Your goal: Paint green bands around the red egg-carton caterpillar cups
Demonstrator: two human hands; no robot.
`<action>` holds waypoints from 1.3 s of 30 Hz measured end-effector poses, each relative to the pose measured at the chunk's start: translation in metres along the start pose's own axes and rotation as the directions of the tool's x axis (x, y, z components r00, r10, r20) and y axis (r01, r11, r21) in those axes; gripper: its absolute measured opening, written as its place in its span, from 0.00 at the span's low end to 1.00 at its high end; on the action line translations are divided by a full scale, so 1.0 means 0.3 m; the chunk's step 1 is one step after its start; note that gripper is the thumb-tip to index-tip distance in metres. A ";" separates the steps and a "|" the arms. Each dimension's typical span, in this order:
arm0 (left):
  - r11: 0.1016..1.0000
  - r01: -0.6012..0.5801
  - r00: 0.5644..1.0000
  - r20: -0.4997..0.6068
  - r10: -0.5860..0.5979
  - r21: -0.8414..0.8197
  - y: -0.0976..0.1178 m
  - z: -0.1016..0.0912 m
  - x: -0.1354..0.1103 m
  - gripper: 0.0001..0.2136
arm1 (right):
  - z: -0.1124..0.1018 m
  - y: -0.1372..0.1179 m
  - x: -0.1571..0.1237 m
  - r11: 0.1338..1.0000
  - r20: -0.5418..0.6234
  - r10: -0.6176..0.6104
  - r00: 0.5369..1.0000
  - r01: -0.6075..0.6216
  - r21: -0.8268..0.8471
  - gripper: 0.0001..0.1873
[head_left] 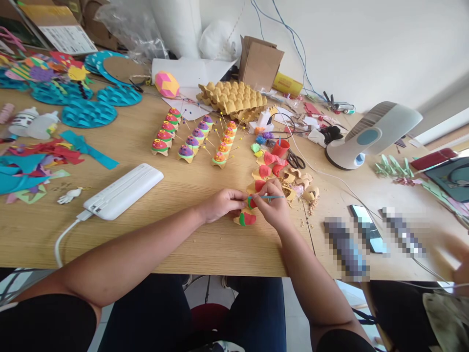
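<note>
My right hand [274,205] pinches a thin blue stick [274,197], shaped like a slim brush handle, and holds it level over a red and green egg-carton cup [250,202]. My left hand [224,204] is closed with thumb and fingertips on the left side of that cup, which is partly hidden by both hands. Nearest me sits another egg-carton cup [245,218], red with a green band and bare tan edges. Beyond my hands, more red-topped cups [264,172] run away in a line.
Rows of finished-looking decorated cups [192,142] with pins stand ahead. Behind them are egg trays [234,98]. A white power bank [123,190] lies left. Carton scraps [309,193], scissors [296,159], a fan [370,134] and a phone [367,228] are right. Another person's hand [461,259] shows at the right edge.
</note>
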State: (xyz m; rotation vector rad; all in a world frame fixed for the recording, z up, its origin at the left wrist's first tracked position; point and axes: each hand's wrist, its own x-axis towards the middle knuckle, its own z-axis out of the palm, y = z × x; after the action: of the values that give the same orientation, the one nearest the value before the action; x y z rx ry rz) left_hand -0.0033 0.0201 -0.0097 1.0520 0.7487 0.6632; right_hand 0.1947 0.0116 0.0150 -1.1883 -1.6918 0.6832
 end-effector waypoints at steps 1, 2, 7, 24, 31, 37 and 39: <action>1.000 0.005 1.000 0.000 -0.005 -0.010 -0.001 0.000 0.000 0.16 | -0.001 0.001 0.000 1.000 -0.004 0.001 1.000 -0.001 0.019 0.12; 1.000 0.009 1.000 -0.001 -0.009 -0.027 -0.002 -0.001 0.000 0.16 | -0.002 0.002 0.000 0.999 -0.012 0.004 1.000 -0.003 0.046 0.13; 0.979 0.007 1.000 0.013 -0.004 -0.201 -0.002 -0.001 0.003 0.16 | -0.008 0.007 0.000 0.989 -0.088 0.015 0.996 -0.002 0.148 0.16; 0.948 0.015 0.999 0.035 -0.005 -0.317 0.004 -0.005 0.010 0.12 | -0.015 -0.009 0.001 0.980 0.063 -0.165 0.984 0.171 -0.099 0.12; 0.958 0.009 1.000 0.022 -0.002 -0.288 0.005 -0.005 0.010 0.12 | -0.005 0.003 0.002 0.968 0.068 -0.203 0.977 0.211 -0.135 0.13; 0.955 0.004 1.000 0.014 0.000 -0.295 -0.001 -0.008 0.015 0.12 | -0.011 -0.004 0.000 0.978 0.061 -0.177 0.982 0.182 -0.106 0.12; 0.954 0.000 1.000 0.011 0.003 -0.299 -0.002 -0.007 0.015 0.11 | -0.009 0.000 0.000 0.979 0.056 -0.170 0.984 0.175 -0.106 0.12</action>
State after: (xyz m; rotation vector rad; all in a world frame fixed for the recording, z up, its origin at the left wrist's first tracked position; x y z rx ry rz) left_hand -0.0023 0.0247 -0.0119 0.7778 0.6145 0.7455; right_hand 0.1972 0.0115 0.0163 -1.0923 -1.8681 0.5192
